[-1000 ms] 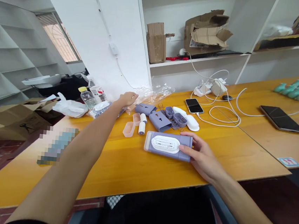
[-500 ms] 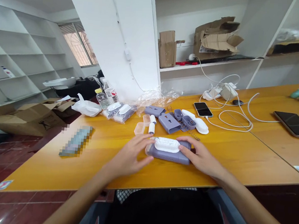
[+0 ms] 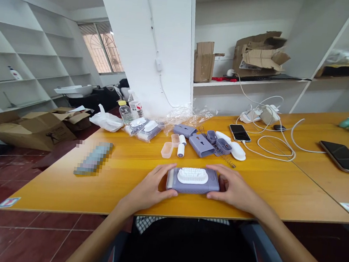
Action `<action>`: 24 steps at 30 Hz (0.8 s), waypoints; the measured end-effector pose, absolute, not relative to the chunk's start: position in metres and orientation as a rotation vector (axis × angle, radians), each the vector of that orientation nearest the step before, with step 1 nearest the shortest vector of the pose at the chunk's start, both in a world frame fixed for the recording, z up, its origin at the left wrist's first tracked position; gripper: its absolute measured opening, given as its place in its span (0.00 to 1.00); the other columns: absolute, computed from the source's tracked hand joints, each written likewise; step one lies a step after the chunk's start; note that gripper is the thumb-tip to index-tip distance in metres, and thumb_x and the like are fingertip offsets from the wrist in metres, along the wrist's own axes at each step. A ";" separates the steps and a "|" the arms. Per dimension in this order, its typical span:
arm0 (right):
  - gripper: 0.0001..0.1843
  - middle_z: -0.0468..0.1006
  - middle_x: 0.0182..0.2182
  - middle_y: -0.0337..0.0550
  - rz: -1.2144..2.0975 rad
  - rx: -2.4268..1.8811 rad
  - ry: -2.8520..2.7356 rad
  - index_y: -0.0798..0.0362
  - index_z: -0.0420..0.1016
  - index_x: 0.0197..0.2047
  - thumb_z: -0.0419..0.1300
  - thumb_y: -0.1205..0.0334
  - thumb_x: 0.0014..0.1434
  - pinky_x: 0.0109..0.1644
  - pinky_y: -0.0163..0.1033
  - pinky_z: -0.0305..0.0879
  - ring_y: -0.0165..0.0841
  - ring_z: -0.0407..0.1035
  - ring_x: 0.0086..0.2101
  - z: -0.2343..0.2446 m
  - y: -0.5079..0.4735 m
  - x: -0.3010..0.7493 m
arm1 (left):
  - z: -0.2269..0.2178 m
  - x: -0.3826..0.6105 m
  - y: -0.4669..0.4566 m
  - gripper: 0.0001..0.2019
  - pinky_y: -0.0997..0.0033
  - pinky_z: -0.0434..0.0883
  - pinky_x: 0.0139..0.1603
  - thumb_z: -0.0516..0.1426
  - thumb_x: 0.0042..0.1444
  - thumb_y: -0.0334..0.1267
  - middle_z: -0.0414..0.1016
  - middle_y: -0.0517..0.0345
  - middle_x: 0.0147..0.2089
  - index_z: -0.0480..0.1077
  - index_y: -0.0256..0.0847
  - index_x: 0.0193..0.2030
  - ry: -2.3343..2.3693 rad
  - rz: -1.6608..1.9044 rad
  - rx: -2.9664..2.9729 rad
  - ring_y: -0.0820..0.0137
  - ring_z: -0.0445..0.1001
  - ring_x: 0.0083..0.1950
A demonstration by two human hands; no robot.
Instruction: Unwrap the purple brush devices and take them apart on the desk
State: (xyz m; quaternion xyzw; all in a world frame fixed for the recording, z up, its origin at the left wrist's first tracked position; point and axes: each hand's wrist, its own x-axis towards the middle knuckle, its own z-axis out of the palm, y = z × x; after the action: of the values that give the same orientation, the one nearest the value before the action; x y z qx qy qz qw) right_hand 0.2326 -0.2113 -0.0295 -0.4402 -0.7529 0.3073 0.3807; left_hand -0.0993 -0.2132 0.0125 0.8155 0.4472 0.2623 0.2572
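A purple-grey case (image 3: 201, 188) lies flat on the table in front of me, its long side running left to right. Seated on its top face is a white oval brush head (image 3: 193, 175) with the bristles up. My left hand (image 3: 152, 188) grips the left, translucent end, thumb at the near edge and fingers behind. At the opposite end, my right hand (image 3: 232, 189) holds the case the same way. Beyond it sit similar purple shells (image 3: 201, 145), small purple cups (image 3: 223, 146), white oval pieces (image 3: 238, 151), metal springs (image 3: 229, 161), white rollers (image 3: 181, 149) and clear peach trays (image 3: 167, 149).
Wrapped purple cases (image 3: 149, 130), a white plastic bag (image 3: 106, 120) and bottles (image 3: 125, 112) stand at the back left. A phone (image 3: 239, 132) on a cable and a tablet (image 3: 345, 157) lie to the right. A pixelated flat object (image 3: 94, 159) lies left on the table (image 3: 63, 196).
My left hand, earlier hovering at the left end of the brush head, now grips the left end of the case. My right hand has shifted from the brush head's edge to the case's right end.
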 end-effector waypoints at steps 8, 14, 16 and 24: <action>0.39 0.76 0.67 0.51 0.371 -1.261 -2.154 0.42 0.71 0.71 0.74 0.45 0.59 0.69 0.66 0.65 0.55 0.68 0.65 -0.028 -0.214 0.236 | 0.002 -0.098 -0.213 0.39 0.43 0.62 0.78 0.62 0.68 0.54 0.65 0.42 0.78 0.57 0.45 0.80 1.348 0.548 2.372 0.47 0.65 0.77; 0.50 0.60 0.77 0.59 0.273 -1.387 -2.255 0.49 0.46 0.83 0.63 0.42 0.68 0.75 0.70 0.58 0.57 0.58 0.74 -0.039 -0.216 0.240 | -0.007 -0.101 -0.213 0.45 0.39 0.55 0.81 0.53 0.71 0.65 0.54 0.34 0.82 0.50 0.33 0.82 1.492 0.344 2.574 0.45 0.56 0.82; 0.50 0.57 0.78 0.59 0.258 -1.372 -2.301 0.50 0.43 0.84 0.60 0.43 0.70 0.76 0.68 0.58 0.57 0.56 0.75 -0.042 -0.218 0.247 | -0.007 -0.107 -0.213 0.45 0.40 0.54 0.82 0.53 0.71 0.65 0.54 0.35 0.82 0.53 0.34 0.81 1.489 0.291 2.630 0.45 0.55 0.82; 0.44 0.55 0.78 0.60 0.228 -1.431 -2.380 0.58 0.55 0.81 0.54 0.39 0.72 0.80 0.68 0.47 0.57 0.49 0.76 -0.046 -0.221 0.265 | -0.002 -0.130 -0.209 0.39 0.42 0.47 0.84 0.49 0.74 0.64 0.52 0.45 0.83 0.55 0.41 0.82 1.446 0.171 2.685 0.50 0.50 0.84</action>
State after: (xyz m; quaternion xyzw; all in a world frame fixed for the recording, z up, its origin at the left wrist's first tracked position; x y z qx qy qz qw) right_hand 0.2649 -0.2211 -0.0460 -0.5055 -0.8407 0.0805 0.1768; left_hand -0.1300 -0.2093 -0.0019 0.8783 0.4729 0.0560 0.0436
